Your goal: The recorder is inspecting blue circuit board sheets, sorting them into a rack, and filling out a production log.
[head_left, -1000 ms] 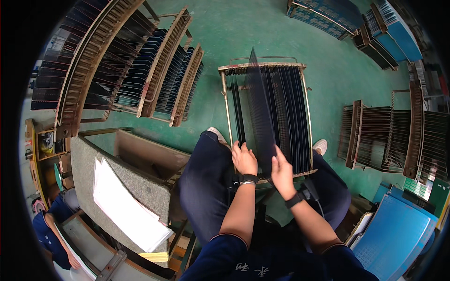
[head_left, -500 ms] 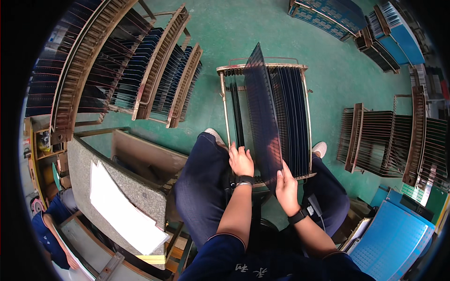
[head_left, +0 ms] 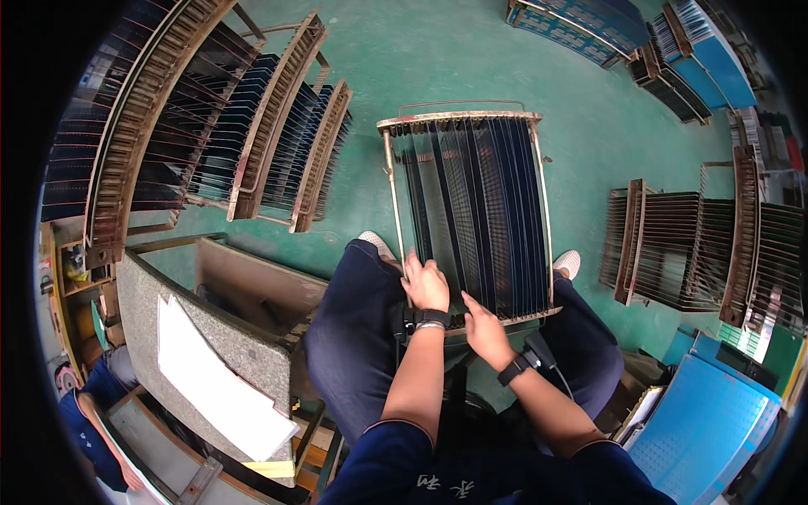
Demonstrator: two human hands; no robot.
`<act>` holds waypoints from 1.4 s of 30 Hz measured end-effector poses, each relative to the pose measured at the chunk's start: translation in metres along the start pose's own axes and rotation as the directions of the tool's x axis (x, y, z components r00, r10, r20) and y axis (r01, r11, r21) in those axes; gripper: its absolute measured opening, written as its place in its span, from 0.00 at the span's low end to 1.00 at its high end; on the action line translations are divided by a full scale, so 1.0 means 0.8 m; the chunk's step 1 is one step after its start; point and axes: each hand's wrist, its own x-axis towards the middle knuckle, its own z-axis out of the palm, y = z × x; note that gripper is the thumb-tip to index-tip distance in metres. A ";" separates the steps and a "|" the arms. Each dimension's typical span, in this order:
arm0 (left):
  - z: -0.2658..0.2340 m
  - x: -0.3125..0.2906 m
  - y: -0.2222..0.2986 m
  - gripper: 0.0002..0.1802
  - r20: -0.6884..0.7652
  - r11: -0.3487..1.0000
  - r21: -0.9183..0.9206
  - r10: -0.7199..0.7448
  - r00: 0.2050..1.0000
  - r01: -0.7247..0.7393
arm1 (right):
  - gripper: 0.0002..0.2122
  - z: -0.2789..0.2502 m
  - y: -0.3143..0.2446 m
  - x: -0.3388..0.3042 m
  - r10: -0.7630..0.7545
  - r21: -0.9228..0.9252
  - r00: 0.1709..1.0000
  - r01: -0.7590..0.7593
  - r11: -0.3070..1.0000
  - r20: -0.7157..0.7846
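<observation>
Between my knees stands a metal slotted rack (head_left: 390, 168) filled with upright thin dark panels (head_left: 515, 215), some with a fine grid pattern. My left hand (head_left: 427, 284) lies at the rack's near left corner, fingers stretched out and apart beside the leftmost panels. A little to its right, my right hand (head_left: 486, 328) rests by the rack's near rail, its fingers extended close to the near edges of the middle panels. It holds no panel. Whether the fingertips touch the panels I cannot tell. The panels lean slightly and stand denser on the right.
Larger racks of dark panels (head_left: 278, 118) stand at the left, with another rack (head_left: 635, 244) at the right. White papers (head_left: 210, 379) lie on a grey surface at the left. A blue panel (head_left: 703, 429) is at lower right. Another person's arm (head_left: 114, 438) shows at lower left.
The grid-patterned panel that my right hand held raised above the rack is now down among the others. My right hand has let go and moved slightly left; my left stays near the corner.
</observation>
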 end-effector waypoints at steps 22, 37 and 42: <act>-0.328 -0.107 0.029 0.10 0.103 -0.107 -0.985 0.263 0.959 0.135 | 0.20 -0.270 -0.079 -0.097 -0.059 0.923 0.957 0.289 0.255 -0.284; -0.368 -0.102 0.012 0.25 0.099 -0.306 -0.909 0.499 0.861 0.282 | 0.18 -0.285 -0.100 -0.177 -0.174 0.902 0.922 0.378 0.209 -0.346; -0.414 -0.106 0.052 0.16 -0.096 -0.124 -0.991 0.419 0.903 -0.047 | 0.18 -0.297 -0.119 -0.202 -0.185 0.798 0.860 0.510 0.321 -0.476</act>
